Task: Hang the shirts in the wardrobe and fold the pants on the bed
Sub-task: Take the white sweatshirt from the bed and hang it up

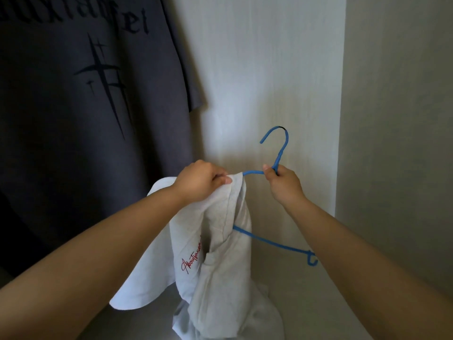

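A white shirt (215,253) with red script lettering hangs bunched from a blue wire hanger (279,153). One arm of the hanger runs inside the cloth. My left hand (201,182) is shut on the shirt's upper edge where it meets the hanger's left shoulder. My right hand (282,180) grips the hanger at the base of its hook. The hook points up and is free of any rail. The hanger's lower bar (274,244) sticks out to the right of the shirt.
A dark grey T-shirt (85,106) with black printed lettering and cross marks hangs at the left inside the wardrobe. The pale back wall (269,69) and right side panel (397,119) close the space. The shirt's tail rests on the wardrobe floor (306,303).
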Demonstrator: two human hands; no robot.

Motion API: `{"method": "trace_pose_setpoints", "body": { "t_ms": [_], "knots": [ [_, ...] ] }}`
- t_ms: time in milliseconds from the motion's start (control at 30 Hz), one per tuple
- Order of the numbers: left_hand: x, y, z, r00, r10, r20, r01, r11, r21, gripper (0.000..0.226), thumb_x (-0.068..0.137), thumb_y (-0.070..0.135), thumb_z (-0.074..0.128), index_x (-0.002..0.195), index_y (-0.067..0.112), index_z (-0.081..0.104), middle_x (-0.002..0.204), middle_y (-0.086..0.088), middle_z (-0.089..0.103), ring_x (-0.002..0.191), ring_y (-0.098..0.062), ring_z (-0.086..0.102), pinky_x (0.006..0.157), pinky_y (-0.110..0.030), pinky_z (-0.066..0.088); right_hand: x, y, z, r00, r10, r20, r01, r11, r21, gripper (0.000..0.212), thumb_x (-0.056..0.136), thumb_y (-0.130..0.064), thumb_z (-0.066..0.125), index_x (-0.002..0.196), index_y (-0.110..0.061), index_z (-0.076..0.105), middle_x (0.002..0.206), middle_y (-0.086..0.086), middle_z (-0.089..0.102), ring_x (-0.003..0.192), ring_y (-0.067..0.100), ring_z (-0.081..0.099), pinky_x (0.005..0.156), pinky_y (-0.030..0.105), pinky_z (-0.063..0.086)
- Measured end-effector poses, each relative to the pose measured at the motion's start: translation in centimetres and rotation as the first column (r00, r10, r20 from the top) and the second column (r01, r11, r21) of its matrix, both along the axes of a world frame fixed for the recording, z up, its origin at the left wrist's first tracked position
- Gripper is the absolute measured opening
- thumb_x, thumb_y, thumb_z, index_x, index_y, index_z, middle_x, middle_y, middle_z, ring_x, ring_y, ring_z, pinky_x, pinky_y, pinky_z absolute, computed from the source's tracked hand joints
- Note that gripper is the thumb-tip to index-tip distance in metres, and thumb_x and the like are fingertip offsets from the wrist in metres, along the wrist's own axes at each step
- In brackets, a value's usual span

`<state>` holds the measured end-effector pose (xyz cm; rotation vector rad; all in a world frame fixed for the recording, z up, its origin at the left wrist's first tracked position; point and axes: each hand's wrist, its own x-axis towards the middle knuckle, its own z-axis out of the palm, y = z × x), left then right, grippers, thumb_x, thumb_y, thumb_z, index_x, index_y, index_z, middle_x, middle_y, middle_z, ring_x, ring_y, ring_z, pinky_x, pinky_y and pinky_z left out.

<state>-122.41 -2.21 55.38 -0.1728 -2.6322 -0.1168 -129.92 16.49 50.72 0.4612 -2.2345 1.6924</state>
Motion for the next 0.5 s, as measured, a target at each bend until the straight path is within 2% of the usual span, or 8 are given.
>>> {"method": "trace_pose_setpoints", "body": {
  "t_ms": [100,167,233,300,333,400,433,500],
  "knots": [
    [0.0,0.5,-0.8,0.997,0.043,-0.058,-0.042,0.999,0.009,0.036,0.093,0.040,0.052,0.059,0.031,0.050,0.058,0.009,0.051,0.061,-0.013,0.050,0.049,-0.024,0.029,-0.1,-0.3,-0.1,0.999,0.016,-0.040,-0.014,0.999,0.049,0.039,0.096,-0.044,0.041,0.084,-0.008,0.052,0.066,-0.002,0.045,0.063,0.015,0.043,0.058,0.030,0.034],
    [0.0,0.7,-1.5,0.999,0.048,-0.025,-0.047,0.998,0.041,0.029,0.094,0.041,0.051,0.068,0.030,0.056,0.063,0.009,0.054,0.064,-0.014,0.053,0.050,-0.023,0.029,-0.2,-0.4,-0.4,0.999,0.044,-0.024,-0.041,0.993,0.107,0.043,0.096,-0.044,0.041,0.088,-0.005,0.055,0.071,0.002,0.050,0.071,0.020,0.049,0.061,0.030,0.036],
    [0.0,0.7,-2.3,0.998,0.059,0.000,-0.059,0.997,0.051,0.028,0.095,0.041,0.049,0.083,0.022,0.064,0.073,0.004,0.062,0.071,-0.017,0.058,0.053,-0.024,0.035,-0.3,-0.6,-0.9,0.999,0.032,-0.019,-0.028,0.979,0.203,0.045,0.097,-0.043,0.040,0.092,-0.003,0.059,0.084,0.011,0.056,0.089,0.029,0.053,0.072,0.035,0.039],
    [-0.1,0.6,-3.2,0.994,0.108,-0.028,-0.107,0.994,0.036,0.030,0.096,0.044,0.046,0.097,0.025,0.069,0.086,0.002,0.067,0.079,-0.019,0.061,0.058,-0.027,0.039,-0.3,-1.1,-1.7,0.992,-0.085,-0.096,0.113,0.935,0.337,0.039,0.096,-0.044,0.042,0.108,-0.011,0.060,0.107,0.013,0.054,0.109,0.031,0.047,0.085,0.036,0.037],
    [-0.3,0.6,-3.6,0.988,0.142,-0.055,-0.142,0.990,0.019,0.032,0.096,0.045,0.043,0.102,0.028,0.069,0.090,0.002,0.068,0.081,-0.019,0.062,0.060,-0.028,0.038,0.2,-1.4,-2.4,0.972,-0.163,-0.166,0.211,0.920,0.330,0.039,0.095,-0.042,0.046,0.119,-0.014,0.056,0.119,0.011,0.049,0.115,0.030,0.042,0.090,0.035,0.035],
    [-0.5,0.4,-4.1,0.975,0.207,-0.086,-0.205,0.978,0.029,0.034,0.098,0.046,0.039,0.105,0.030,0.068,0.094,0.001,0.068,0.081,-0.020,0.062,0.062,-0.029,0.041,1.9,-2.1,-4.2,0.907,-0.312,-0.282,0.360,0.924,0.134,0.042,0.091,-0.032,0.057,0.127,-0.012,0.051,0.124,0.010,0.046,0.114,0.028,0.042,0.091,0.036,0.035],
    [-0.5,0.2,-4.2,0.968,0.234,-0.090,-0.229,0.971,0.067,0.033,0.098,0.045,0.039,0.103,0.030,0.068,0.094,0.000,0.068,0.082,-0.021,0.062,0.064,-0.030,0.044,2.7,-2.4,-5.3,0.897,-0.339,-0.284,0.363,0.931,0.034,0.038,0.088,-0.025,0.061,0.122,-0.010,0.054,0.118,0.010,0.050,0.108,0.028,0.047,0.087,0.035,0.037],
    [-0.5,-0.5,-4.4,0.956,0.281,-0.087,-0.261,0.947,0.188,0.028,0.096,0.042,0.044,0.099,0.030,0.069,0.093,0.000,0.069,0.085,-0.023,0.061,0.068,-0.031,0.045,3.8,-3.1,-7.8,0.963,-0.229,-0.141,0.230,0.973,-0.010,0.016,0.087,-0.020,0.060,0.101,-0.012,0.059,0.094,0.004,0.057,0.092,0.026,0.056,0.072,0.030,0.038]
  ]
}}
